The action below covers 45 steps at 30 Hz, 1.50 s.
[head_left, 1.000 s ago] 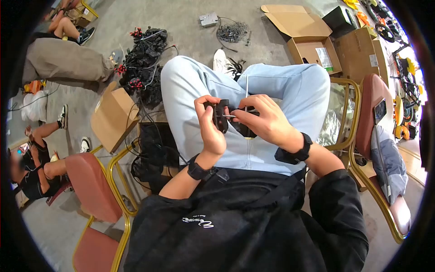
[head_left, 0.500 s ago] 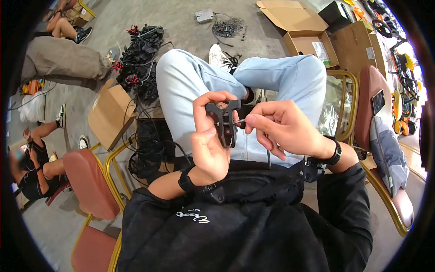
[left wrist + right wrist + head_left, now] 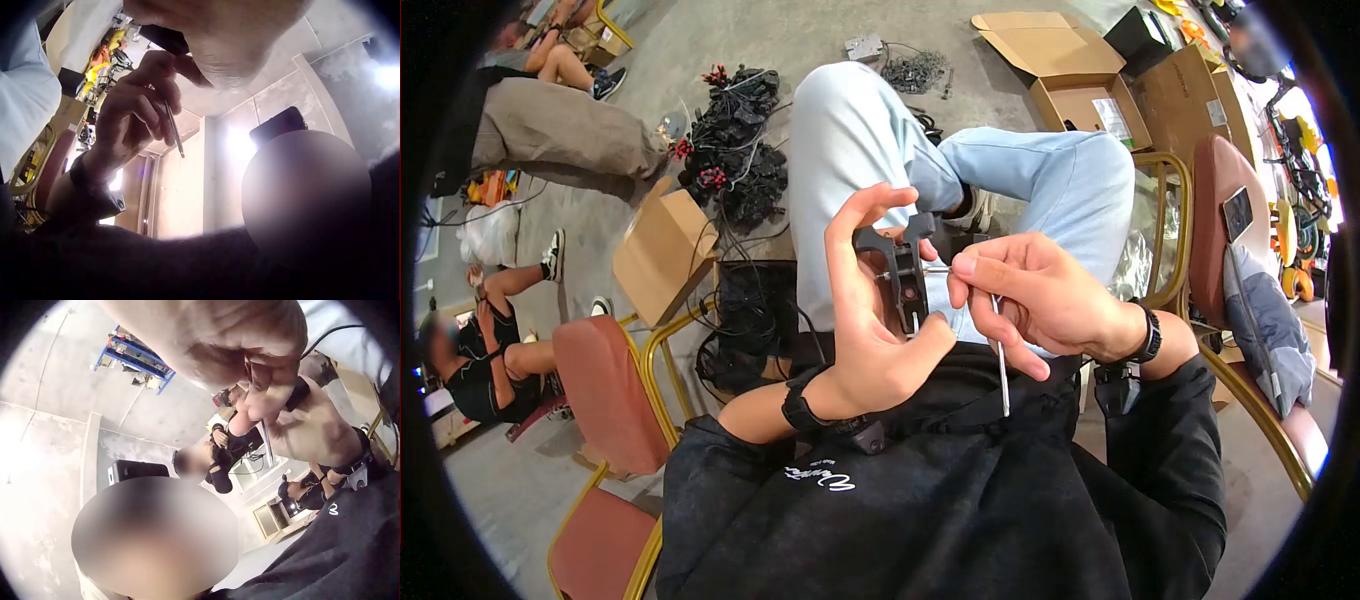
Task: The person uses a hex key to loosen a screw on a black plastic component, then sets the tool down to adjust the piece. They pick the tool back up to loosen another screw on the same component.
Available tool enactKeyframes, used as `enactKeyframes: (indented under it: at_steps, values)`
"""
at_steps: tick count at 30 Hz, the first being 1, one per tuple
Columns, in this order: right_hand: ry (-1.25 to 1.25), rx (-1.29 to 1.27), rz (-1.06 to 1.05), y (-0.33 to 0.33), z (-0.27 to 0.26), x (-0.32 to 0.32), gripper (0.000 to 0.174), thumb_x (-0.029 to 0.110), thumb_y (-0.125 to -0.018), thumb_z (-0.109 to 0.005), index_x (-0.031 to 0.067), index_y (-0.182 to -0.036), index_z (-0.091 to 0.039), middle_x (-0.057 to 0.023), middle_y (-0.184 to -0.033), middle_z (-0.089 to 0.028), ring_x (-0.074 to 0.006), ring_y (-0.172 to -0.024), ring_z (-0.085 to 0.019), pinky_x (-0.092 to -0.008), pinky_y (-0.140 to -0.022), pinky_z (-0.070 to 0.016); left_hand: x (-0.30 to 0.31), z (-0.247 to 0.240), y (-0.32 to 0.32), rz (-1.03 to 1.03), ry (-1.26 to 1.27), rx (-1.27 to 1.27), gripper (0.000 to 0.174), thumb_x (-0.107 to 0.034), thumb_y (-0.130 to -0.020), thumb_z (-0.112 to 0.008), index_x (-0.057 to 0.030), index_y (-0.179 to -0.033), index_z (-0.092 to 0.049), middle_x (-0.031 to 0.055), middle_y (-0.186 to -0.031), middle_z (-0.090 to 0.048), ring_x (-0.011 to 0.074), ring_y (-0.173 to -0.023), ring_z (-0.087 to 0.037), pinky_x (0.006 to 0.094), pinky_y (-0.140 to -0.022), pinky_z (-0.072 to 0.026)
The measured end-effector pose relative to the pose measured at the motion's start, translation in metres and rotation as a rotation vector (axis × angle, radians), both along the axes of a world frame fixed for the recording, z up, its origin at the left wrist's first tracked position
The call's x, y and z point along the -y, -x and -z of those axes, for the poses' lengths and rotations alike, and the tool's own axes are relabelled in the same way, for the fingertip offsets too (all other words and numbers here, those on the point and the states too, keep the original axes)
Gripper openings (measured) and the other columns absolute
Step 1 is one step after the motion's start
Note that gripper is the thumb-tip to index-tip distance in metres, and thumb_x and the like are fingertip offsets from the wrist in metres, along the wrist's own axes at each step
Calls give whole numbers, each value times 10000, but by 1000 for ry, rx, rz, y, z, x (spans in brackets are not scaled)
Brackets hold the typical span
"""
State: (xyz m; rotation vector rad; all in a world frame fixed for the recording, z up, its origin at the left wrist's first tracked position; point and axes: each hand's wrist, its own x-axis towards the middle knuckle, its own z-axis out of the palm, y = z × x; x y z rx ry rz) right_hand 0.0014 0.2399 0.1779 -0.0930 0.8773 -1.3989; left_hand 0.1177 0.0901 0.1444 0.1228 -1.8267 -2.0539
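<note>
In the head view my left hand (image 3: 865, 335) holds a black bracket-like part (image 3: 907, 280) over the lap. Its thumb presses near the part's lower end, the index finger sticks out above, and the other fingers are largely hidden behind. My right hand (image 3: 1055, 300) pinches an L-shaped hex key (image 3: 1003, 375) between thumb and fingers. The key's short arm points left into the side of the bracket, while its long arm hangs below the fingers. The left wrist view shows the hex key (image 3: 174, 128) under the right hand's fingers; the bracket is hidden there.
Left of the legs lie a heap of black cables (image 3: 735, 150) and a cardboard box (image 3: 662, 250). Red-padded chairs (image 3: 612, 395) stand at both sides, the right one bearing a phone (image 3: 1238, 213). An open carton (image 3: 1080, 95) lies ahead. Other people sit at left.
Both hands came up nearer the head camera with the bracket turned upright. The hex key's long arm swung from pointing up to hanging down. Lately the left index finger lifted off the bracket.
</note>
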Motion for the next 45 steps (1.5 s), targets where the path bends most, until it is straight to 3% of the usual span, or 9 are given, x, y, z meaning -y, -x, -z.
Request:
enactKeyframes:
  at_steps: [2, 9, 10, 12, 15, 16, 26, 34, 45]
  values:
    - [-73, 3, 28, -4, -5, -4, 362, 244, -1061, -393, -59, -943, -552, -108, -507, -529, -201, -303, -482, -269, -303, -377, -8, 1, -2, -7, 34, 17, 842, 101, -709, -597, -35, -1456, -235, 168, -1374, -391, 141, -987, -482, 291, -888, -440]
    - [-102, 61, 74, -8, -1, -24, 372, 257, -1067, -371, -53, -975, -557, -108, -504, -528, -197, -307, -485, -269, -313, -390, -24, 8, 5, 34, -31, 18, 805, 105, -763, -623, -35, -1451, -230, 177, -1364, -402, 147, -953, -530, 298, -869, -463]
    - [-37, 78, 84, -8, 3, -26, 366, 277, -1055, -415, -46, -981, -571, -93, -573, -556, -186, -356, -513, -265, -335, -403, -26, 11, 7, 31, -34, 24, 805, 105, -763, -623, -35, -1451, -230, 177, -1364, -402, 147, -953, -530, 298, -869, -463]
    - [29, 103, 93, -9, 11, -27, 364, 296, -1043, -459, -40, -987, -586, -78, -642, -585, -174, -405, -541, -262, -357, -417, -28, 18, 12, 63, -209, 4, 780, 188, -726, -488, -52, -1424, -237, 180, -1365, -388, 167, -960, -558, 286, -820, -487]
    - [56, 118, 151, -5, 20, -27, 360, 296, -1048, -445, -36, -1015, -582, -86, -689, -602, -163, -466, -548, -247, -424, -425, -29, 39, 21, 56, -356, 5, 766, 119, -772, -578, -62, -1437, -245, 199, -1366, -395, 230, -1023, -600, 353, -877, -507]
    - [52, 112, 160, -3, 23, -27, 356, 291, -1049, -441, -36, -1028, -580, -90, -713, -608, -158, -496, -551, -245, -454, -428, -28, 46, 25, 60, -339, -8, 773, 155, -765, -516, -88, -1443, -235, 207, -1377, -388, 257, -1059, -606, 360, -884, -514]
    - [10, 143, 190, 14, 49, -12, 316, 243, -1041, -458, -55, -1081, -557, -90, -783, -605, -151, -554, -543, -243, -514, -419, -21, 81, 50, 19, -403, -3, 736, 166, -741, -411, -114, -1403, -254, 195, -1345, -421, 313, -1145, -571, 413, -970, -486]
    - [38, 221, 232, 22, 55, -9, 312, 243, -1045, -445, -46, -1091, -552, -96, -784, -618, -155, -531, -554, -248, -497, -426, -19, 79, 64, 42, -492, -15, 719, 171, -732, -396, -106, -1385, -277, 198, -1348, -411, 340, -1189, -553, 442, -1030, -440]
    - [70, 142, 165, 29, 55, -11, 300, 242, -1055, -421, -24, -1078, -558, -84, -739, -603, -129, -490, -532, -222, -464, -419, -14, 82, 62, 85, -440, -70, 728, 132, -762, -522, -87, -1403, -257, 225, -1393, -378, 394, -1254, -502, 444, -1053, -413]
